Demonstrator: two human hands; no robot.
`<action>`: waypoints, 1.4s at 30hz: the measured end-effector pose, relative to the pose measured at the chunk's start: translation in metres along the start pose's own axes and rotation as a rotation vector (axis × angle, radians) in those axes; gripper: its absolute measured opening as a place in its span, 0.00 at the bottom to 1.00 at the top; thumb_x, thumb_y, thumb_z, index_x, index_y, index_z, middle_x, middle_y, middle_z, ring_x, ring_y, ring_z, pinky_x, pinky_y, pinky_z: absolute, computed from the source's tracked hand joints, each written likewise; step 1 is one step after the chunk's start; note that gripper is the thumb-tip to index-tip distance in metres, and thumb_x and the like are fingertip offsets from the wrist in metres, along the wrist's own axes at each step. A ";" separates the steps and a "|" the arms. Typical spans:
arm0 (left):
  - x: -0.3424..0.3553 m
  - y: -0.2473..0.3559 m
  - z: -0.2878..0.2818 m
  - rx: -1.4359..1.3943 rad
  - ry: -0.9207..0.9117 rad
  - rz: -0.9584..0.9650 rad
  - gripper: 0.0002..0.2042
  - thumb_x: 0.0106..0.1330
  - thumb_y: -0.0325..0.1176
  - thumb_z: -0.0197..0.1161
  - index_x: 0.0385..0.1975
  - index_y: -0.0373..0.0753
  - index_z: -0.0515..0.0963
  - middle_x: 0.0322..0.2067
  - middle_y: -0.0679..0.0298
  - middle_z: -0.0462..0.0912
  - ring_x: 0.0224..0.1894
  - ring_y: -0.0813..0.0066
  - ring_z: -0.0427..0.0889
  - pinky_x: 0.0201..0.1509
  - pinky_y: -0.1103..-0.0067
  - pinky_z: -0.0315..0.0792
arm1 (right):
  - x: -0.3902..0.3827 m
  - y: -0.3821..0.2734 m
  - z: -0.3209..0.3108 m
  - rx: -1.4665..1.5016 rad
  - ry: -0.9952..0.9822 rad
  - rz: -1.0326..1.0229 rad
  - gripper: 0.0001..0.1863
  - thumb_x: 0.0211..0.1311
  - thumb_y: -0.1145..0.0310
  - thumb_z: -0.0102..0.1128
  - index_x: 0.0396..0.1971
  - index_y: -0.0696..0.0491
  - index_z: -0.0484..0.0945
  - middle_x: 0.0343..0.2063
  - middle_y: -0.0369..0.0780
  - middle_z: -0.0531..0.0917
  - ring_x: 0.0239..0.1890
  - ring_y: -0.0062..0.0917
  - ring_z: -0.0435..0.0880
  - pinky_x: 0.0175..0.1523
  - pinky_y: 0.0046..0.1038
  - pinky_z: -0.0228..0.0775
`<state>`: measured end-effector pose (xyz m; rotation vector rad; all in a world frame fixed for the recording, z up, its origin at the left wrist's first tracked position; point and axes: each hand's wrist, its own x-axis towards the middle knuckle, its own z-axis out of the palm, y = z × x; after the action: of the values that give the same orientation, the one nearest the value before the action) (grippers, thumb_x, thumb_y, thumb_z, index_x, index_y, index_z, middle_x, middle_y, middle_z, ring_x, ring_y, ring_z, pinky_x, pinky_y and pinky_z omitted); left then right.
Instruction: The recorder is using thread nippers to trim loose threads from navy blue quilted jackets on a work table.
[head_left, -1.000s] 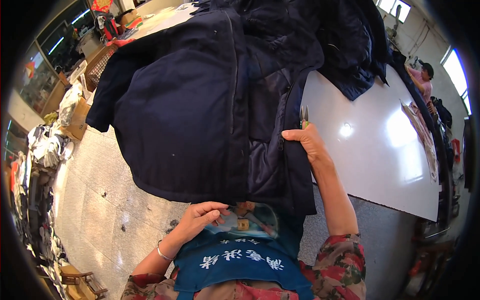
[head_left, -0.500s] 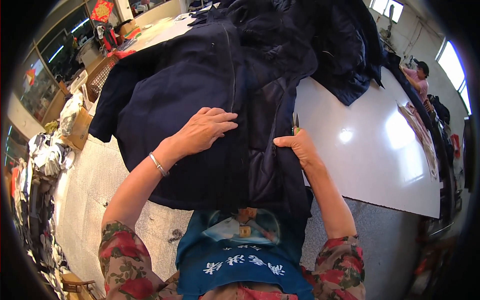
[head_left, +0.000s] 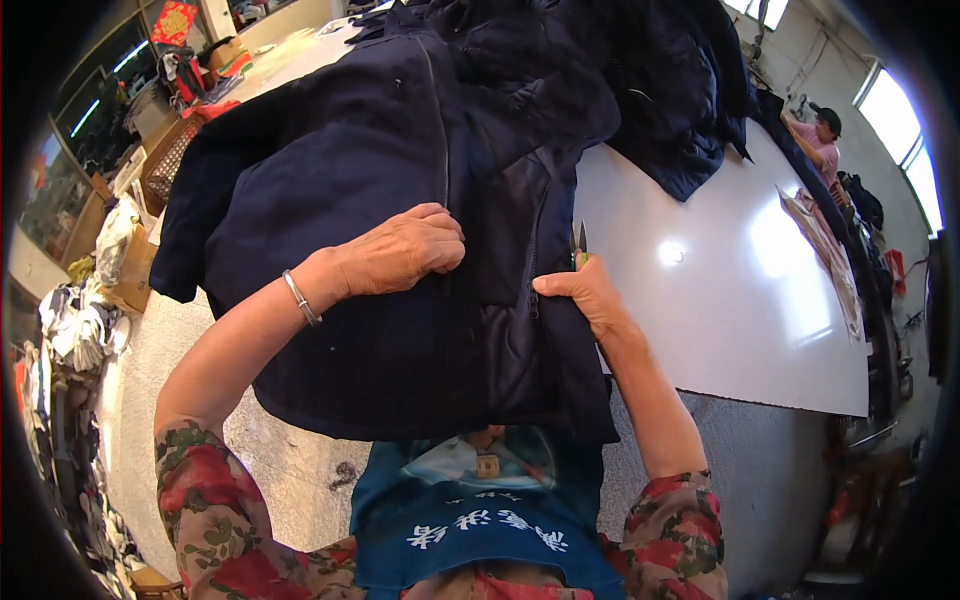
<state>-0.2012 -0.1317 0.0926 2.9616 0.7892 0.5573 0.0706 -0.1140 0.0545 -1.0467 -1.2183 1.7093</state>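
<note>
A dark navy padded jacket (head_left: 310, 180) lies spread before me, its front partly open to show dark lining and zippers. My left hand (head_left: 405, 250) is on the front panel beside the zipper, fingers curled onto the cloth; their tips are hidden. My right hand (head_left: 585, 290) grips the open front edge, thumb over it near a zipper pull, and also holds scissors (head_left: 580, 240) with green handles, blades pointing up.
More dark garments (head_left: 670, 110) lie heaped on the white table (head_left: 720, 330). A pale pinkish cloth (head_left: 820, 250) is near its right side, where a person (head_left: 820, 150) works farther back. Piles of fabric (head_left: 70, 325), boxes (head_left: 125, 275) and a basket (head_left: 160, 175) stand at the left.
My left hand has risen from below the hem onto the front panel, its fingers now more curled. My right hand, still gripping, and the jacket's lower edge appear slightly shifted in view.
</note>
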 end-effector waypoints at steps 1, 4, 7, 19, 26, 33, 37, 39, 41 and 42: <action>0.004 0.003 -0.003 -0.028 -0.028 -0.034 0.06 0.53 0.20 0.57 0.23 0.38 0.69 0.27 0.63 0.74 0.38 0.65 0.73 0.54 0.71 0.65 | 0.000 -0.003 0.001 -0.004 -0.009 0.000 0.15 0.41 0.80 0.68 0.31 0.68 0.76 0.26 0.44 0.82 0.24 0.27 0.83 0.32 0.25 0.78; 0.017 0.013 0.004 -0.179 -0.149 -0.141 0.08 0.51 0.18 0.58 0.23 0.39 0.67 0.29 0.61 0.73 0.41 0.61 0.73 0.62 0.67 0.62 | 0.000 -0.003 0.002 -0.014 -0.025 0.017 0.13 0.41 0.80 0.69 0.29 0.67 0.77 0.25 0.43 0.81 0.23 0.26 0.82 0.31 0.24 0.77; 0.013 0.008 0.003 -0.194 -0.152 -0.109 0.09 0.51 0.18 0.58 0.24 0.39 0.66 0.30 0.62 0.73 0.42 0.61 0.73 0.64 0.65 0.60 | 0.002 -0.001 0.000 -0.029 -0.042 0.030 0.13 0.41 0.80 0.69 0.29 0.67 0.77 0.25 0.42 0.81 0.23 0.25 0.82 0.30 0.23 0.77; -0.003 -0.016 -0.003 -0.127 -0.396 -0.150 0.04 0.55 0.22 0.62 0.25 0.37 0.73 0.38 0.62 0.77 0.56 0.64 0.71 0.71 0.61 0.50 | -0.003 0.000 0.004 -0.017 0.012 0.027 0.21 0.41 0.81 0.68 0.39 0.70 0.74 0.30 0.44 0.82 0.27 0.27 0.83 0.36 0.25 0.79; 0.007 -0.003 -0.016 -0.172 -0.157 -0.064 0.08 0.54 0.22 0.63 0.23 0.38 0.69 0.28 0.61 0.76 0.43 0.63 0.75 0.61 0.69 0.61 | -0.003 -0.002 0.001 -0.060 0.005 0.092 0.20 0.40 0.80 0.68 0.38 0.67 0.75 0.30 0.40 0.81 0.27 0.22 0.82 0.36 0.21 0.76; 0.038 0.002 0.015 -0.269 -0.159 -0.109 0.07 0.58 0.26 0.62 0.25 0.40 0.69 0.24 0.64 0.73 0.34 0.65 0.73 0.58 0.71 0.61 | -0.004 -0.003 0.005 -0.001 -0.038 0.093 0.18 0.40 0.81 0.71 0.33 0.69 0.76 0.28 0.42 0.81 0.25 0.23 0.81 0.34 0.22 0.76; 0.044 0.001 0.027 -0.358 -0.080 -0.174 0.06 0.58 0.26 0.62 0.26 0.40 0.71 0.24 0.64 0.73 0.36 0.65 0.72 0.60 0.71 0.58 | -0.005 -0.001 0.005 -0.025 -0.030 0.087 0.16 0.40 0.82 0.70 0.32 0.67 0.77 0.27 0.40 0.81 0.24 0.21 0.81 0.32 0.21 0.76; 0.043 0.001 0.030 -0.363 -0.069 -0.185 0.06 0.58 0.26 0.62 0.26 0.40 0.71 0.24 0.64 0.73 0.37 0.65 0.72 0.61 0.71 0.58 | -0.005 0.001 0.005 -0.028 -0.032 0.084 0.16 0.40 0.82 0.70 0.32 0.66 0.77 0.27 0.39 0.81 0.24 0.21 0.81 0.32 0.21 0.76; 0.043 0.001 0.030 -0.367 -0.060 -0.195 0.06 0.58 0.27 0.62 0.26 0.40 0.71 0.25 0.64 0.73 0.37 0.65 0.71 0.61 0.71 0.58 | -0.005 0.003 0.006 -0.017 -0.035 0.058 0.15 0.40 0.82 0.70 0.32 0.65 0.78 0.26 0.39 0.82 0.24 0.20 0.81 0.32 0.20 0.75; 0.044 0.000 0.030 -0.381 -0.055 -0.190 0.06 0.58 0.27 0.62 0.25 0.40 0.71 0.25 0.64 0.73 0.37 0.65 0.72 0.61 0.71 0.58 | -0.005 0.003 0.007 -0.019 -0.036 0.059 0.15 0.40 0.82 0.70 0.32 0.65 0.78 0.26 0.39 0.82 0.24 0.20 0.81 0.32 0.20 0.75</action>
<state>-0.1550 -0.1087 0.0790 2.5143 0.8396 0.5413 0.0653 -0.1214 0.0541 -1.0772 -1.2400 1.7709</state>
